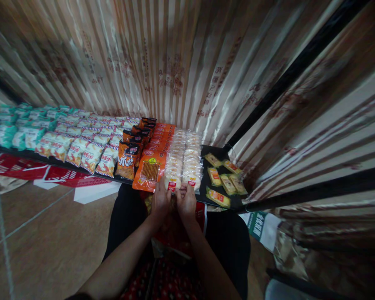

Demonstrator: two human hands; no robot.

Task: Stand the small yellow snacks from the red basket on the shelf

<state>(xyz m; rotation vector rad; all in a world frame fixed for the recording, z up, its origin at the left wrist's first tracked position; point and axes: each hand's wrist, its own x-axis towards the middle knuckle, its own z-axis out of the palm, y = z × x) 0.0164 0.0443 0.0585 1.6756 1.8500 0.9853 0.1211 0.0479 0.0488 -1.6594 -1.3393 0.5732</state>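
Note:
My left hand [160, 203] and my right hand [186, 202] are side by side at the front edge of a low black shelf [220, 202]. Both sets of fingers are curled against the nearest clear packs of round rice crackers [183, 160], which lie in two rows. The left hand touches the pack with a red label [172, 183], the right hand the neighbouring pack [191, 181]. Beside them on the left lies a row of orange snack packs [150, 168].
More rows of snacks fill the shelf leftwards: dark orange bags [127, 160], white-and-orange bags [92, 155], teal bags [6, 132]. Several small yellow packs [227, 180] lie at the right end. A striped curtain [181, 66] hangs behind. Red and white cartons [62, 177] lie on the tiled floor.

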